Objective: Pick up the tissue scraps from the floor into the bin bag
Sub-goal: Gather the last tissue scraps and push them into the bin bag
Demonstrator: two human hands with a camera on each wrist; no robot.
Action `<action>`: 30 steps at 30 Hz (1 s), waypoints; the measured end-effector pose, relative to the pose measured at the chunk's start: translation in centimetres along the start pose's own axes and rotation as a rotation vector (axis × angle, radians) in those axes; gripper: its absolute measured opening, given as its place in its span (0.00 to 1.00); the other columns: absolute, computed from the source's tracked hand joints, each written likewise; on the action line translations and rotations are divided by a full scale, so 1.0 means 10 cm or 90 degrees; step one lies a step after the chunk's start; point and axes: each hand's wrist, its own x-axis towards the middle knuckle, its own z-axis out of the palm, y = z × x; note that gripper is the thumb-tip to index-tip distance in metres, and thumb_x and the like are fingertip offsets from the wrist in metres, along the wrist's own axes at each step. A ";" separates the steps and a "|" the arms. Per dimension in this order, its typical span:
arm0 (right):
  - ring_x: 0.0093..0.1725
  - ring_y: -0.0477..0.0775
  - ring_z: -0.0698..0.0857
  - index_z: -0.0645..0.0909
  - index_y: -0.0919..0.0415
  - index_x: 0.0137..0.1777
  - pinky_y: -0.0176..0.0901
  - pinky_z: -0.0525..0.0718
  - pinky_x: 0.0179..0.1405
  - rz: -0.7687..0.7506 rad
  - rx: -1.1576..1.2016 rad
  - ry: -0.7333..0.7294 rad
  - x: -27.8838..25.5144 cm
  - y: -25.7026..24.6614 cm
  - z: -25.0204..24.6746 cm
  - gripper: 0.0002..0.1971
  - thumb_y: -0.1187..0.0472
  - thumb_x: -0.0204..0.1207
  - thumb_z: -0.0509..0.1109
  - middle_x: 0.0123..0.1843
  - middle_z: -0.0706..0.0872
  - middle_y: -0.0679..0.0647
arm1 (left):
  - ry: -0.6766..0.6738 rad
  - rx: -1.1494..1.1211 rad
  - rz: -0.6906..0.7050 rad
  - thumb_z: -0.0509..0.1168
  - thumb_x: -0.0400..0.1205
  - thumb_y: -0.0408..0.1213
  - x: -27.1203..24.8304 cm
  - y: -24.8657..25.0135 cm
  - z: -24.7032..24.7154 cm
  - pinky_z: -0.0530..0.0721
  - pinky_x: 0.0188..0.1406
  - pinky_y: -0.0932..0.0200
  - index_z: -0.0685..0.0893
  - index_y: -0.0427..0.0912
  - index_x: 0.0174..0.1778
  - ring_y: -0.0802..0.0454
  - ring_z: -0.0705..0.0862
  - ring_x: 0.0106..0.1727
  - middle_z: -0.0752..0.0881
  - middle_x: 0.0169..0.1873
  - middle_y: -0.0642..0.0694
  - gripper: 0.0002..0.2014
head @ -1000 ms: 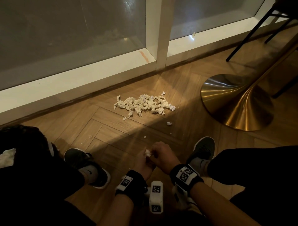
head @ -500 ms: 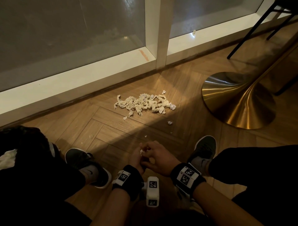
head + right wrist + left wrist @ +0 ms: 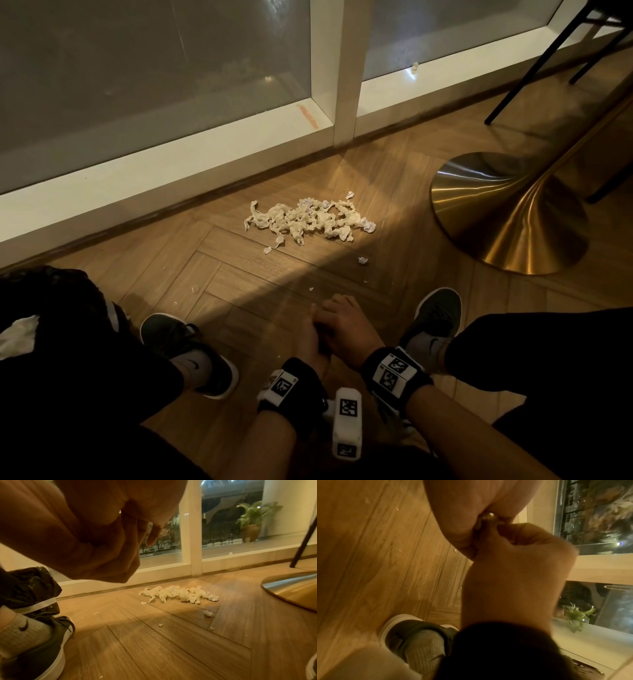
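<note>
A pile of crumpled white tissue scraps point(image 3: 308, 219) lies on the wooden floor near the window base; it also shows as the pile point(image 3: 178, 593) in the right wrist view. Loose small scraps point(image 3: 363, 259) lie nearer me. My left hand point(image 3: 310, 342) and right hand point(image 3: 346, 329) are pressed together low between my shoes, fingers curled. In the left wrist view a small tissue scrap point(image 3: 488, 517) is pinched between my left hand point(image 3: 513, 561) and right hand point(image 3: 471, 507). The black bin bag point(image 3: 51, 308) sits at my left, with white tissue inside.
A brass table base point(image 3: 507, 212) stands on the floor at the right, with black chair legs point(image 3: 534, 61) behind it. A white window sill point(image 3: 171, 171) runs along the back. My shoes point(image 3: 185, 353) flank the hands. Tiny crumbs point(image 3: 160, 624) dot the boards.
My hands have closed tighter together. The white scrap that showed between them in the head view is now hidden by the fingers. The pile has not moved.
</note>
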 end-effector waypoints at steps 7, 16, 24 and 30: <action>0.62 0.53 0.70 0.86 0.54 0.57 0.46 0.71 0.62 -0.047 0.037 -0.167 -0.03 -0.05 -0.12 0.20 0.48 0.80 0.54 0.60 0.79 0.51 | -0.029 0.012 -0.050 0.53 0.88 0.38 0.07 0.12 -0.20 0.80 0.22 0.62 0.81 0.38 0.39 0.51 0.83 0.29 0.84 0.25 0.44 0.16; 0.50 0.53 0.81 0.89 0.54 0.49 0.50 0.81 0.49 -0.055 0.065 -0.061 -0.03 -0.08 0.01 0.11 0.54 0.77 0.65 0.49 0.85 0.50 | -0.083 -0.018 -0.109 0.50 0.87 0.30 0.17 0.14 -0.24 0.85 0.28 0.60 0.73 0.41 0.38 0.49 0.85 0.29 0.75 0.35 0.46 0.13; 0.52 0.50 0.76 0.83 0.52 0.45 0.45 0.70 0.56 0.050 0.055 -0.016 -0.02 -0.04 -0.01 0.05 0.61 0.71 0.73 0.44 0.86 0.46 | -0.038 -0.040 -0.061 0.49 0.89 0.32 0.02 0.04 -0.12 0.81 0.36 0.57 0.79 0.34 0.45 0.48 0.83 0.42 0.83 0.39 0.37 0.15; 0.59 0.54 0.74 0.87 0.51 0.48 0.49 0.76 0.56 -0.045 0.020 -0.060 -0.05 -0.08 -0.02 0.12 0.51 0.78 0.62 0.52 0.85 0.45 | -0.037 -0.110 -0.082 0.50 0.86 0.29 0.05 0.17 -0.19 0.81 0.19 0.66 0.79 0.33 0.39 0.53 0.84 0.22 0.83 0.26 0.40 0.15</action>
